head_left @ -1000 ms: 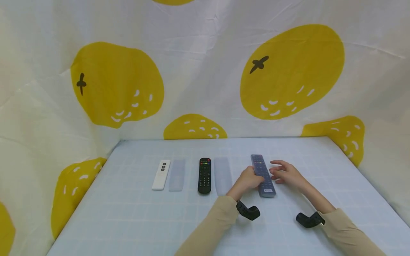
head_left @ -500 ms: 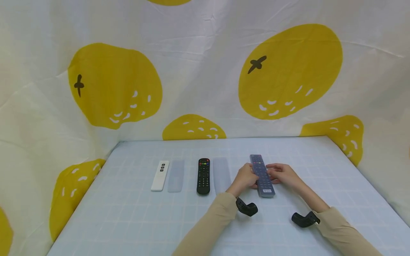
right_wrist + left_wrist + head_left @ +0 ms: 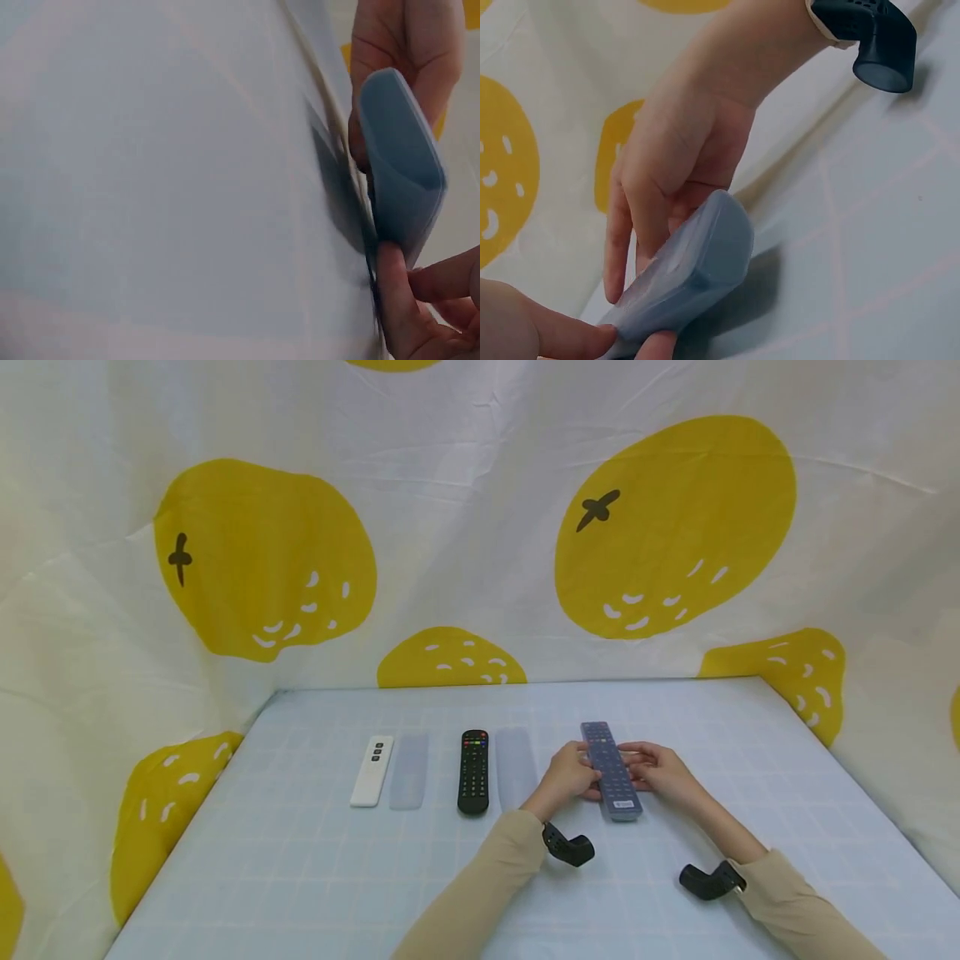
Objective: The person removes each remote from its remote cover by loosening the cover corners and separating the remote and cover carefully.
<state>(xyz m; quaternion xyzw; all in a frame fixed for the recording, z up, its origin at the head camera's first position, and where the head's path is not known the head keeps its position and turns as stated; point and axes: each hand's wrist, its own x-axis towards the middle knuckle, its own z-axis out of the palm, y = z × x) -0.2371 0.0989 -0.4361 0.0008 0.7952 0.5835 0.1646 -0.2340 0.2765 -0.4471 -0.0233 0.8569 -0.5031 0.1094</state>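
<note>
I see a pale blue gridded surface walled in by a white cloth backdrop printed with big yellow fruit. Both of my hands meet on the grey remote, which sits in a translucent sleeve near the middle of the surface. My left hand has its grip closed on the remote's left edge, fingers curled around it. My right hand grips the opposite edge, thumb and fingers pinching it; the wrist views show the near end of the remote lifted off the surface. Just left of my left hand lies a clear cover, then a black remote, another clear sleeve and a white remote farthest out.
</note>
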